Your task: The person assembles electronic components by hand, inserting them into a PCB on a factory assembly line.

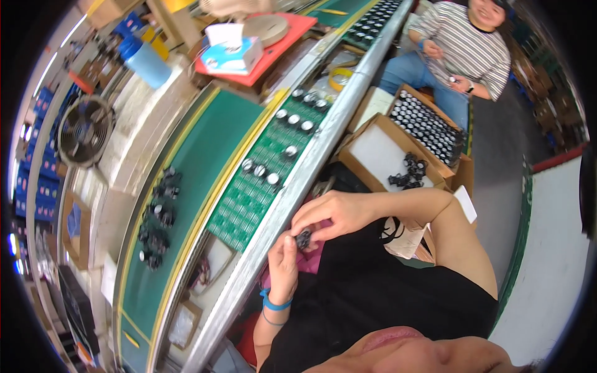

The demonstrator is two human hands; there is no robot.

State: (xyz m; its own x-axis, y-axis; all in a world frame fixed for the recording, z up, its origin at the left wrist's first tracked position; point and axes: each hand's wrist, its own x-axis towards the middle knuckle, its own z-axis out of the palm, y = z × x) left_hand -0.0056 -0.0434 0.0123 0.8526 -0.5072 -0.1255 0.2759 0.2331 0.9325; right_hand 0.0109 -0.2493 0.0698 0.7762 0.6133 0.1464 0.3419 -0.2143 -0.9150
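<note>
Black small component (303, 239), gripped between a person's left hand (283, 262) and right hand (339, 213), both curled onto it, near a silver metal rail (292, 186), green circuit boards (233, 219) beyond, dark parts (163, 216) on a green belt (208, 137).

2 hands (341, 214) hold black part (303, 239).

Black parts (163, 216) on green belt (214, 133)

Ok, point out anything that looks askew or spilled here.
Nothing looks clearly spilled. The loose black parts lie jumbled in an open carton, which looks untidy beside the neat rows of parts next to it.
</note>
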